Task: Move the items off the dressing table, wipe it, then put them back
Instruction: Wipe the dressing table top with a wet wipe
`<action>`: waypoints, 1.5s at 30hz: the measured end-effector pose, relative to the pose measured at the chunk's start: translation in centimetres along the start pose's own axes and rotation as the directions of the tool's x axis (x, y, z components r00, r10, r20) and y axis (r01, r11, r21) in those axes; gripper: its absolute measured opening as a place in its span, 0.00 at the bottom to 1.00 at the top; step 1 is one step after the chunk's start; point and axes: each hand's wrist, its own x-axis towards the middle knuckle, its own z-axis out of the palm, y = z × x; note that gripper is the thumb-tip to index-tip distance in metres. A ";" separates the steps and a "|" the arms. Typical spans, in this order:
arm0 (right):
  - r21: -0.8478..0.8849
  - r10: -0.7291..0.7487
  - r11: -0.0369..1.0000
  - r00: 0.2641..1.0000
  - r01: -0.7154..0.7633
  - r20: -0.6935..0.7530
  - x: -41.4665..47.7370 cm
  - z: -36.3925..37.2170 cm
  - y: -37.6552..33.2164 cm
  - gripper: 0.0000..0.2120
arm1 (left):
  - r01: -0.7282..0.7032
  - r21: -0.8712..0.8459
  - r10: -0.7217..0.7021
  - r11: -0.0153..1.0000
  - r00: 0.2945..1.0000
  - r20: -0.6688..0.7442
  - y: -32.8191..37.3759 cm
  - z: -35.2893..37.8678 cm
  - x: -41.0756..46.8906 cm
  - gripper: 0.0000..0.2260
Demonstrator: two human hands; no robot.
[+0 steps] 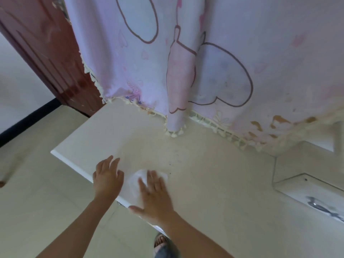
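Observation:
The cream dressing table point(214, 174) top carries no items, only a few dark specks near its middle. A white tissue point(135, 180) lies flat on it close to the front left edge. My right hand point(154, 194) presses on the tissue with straight, spread fingers, blurred by motion. My left hand point(108, 178) rests flat on the table edge just left of the tissue, fingers straight and holding nothing.
A pink cartoon-print cloth point(204, 62) with a tasselled hem hangs over the back of the table. A dark red wooden door point(48, 53) stands at the left. A raised drawer unit point(307, 189) sits at the right end. My sandalled foot point(163, 244) shows on the tiled floor.

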 end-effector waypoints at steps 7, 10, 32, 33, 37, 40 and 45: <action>0.070 0.020 0.997 0.994 -0.013 -0.103 -7.4 2.7 7.1 0.39 | -0.104 0.011 0.104 0.994 0.995 0.002 6.3 2.5 -6.3 0.19; 0.091 0.212 0.975 0.972 -0.203 -0.106 -13.1 2.7 14.0 0.38 | -0.211 0.009 0.210 0.977 0.976 0.059 10.7 5.3 -11.0 0.19; 0.022 0.346 0.935 0.899 -0.353 -0.268 -32.9 7.8 17.4 0.37 | -0.282 0.057 0.270 0.958 0.949 0.164 15.1 9.3 -27.3 0.21; 0.007 0.297 0.953 0.932 -0.303 -0.207 -31.2 7.2 16.1 0.39 | -0.218 0.072 0.207 0.973 0.969 0.133 13.3 8.7 -27.6 0.21; -0.107 0.051 0.992 0.991 -0.064 -0.127 -25.1 5.2 10.8 0.33 | 0.002 0.074 -0.004 0.997 1.000 0.031 6.3 4.8 -30.6 0.21; -0.149 -0.124 0.981 0.992 0.124 0.013 -21.2 5.4 8.0 0.39 | 0.195 0.094 -0.191 0.976 0.980 -0.047 0.7 1.9 -33.7 0.21; -0.242 -0.386 0.892 0.922 0.383 0.038 -18.1 5.8 0.0 0.34 | 0.423 0.047 -0.411 0.905 0.897 -0.160 -5.7 -1.6 -39.1 0.21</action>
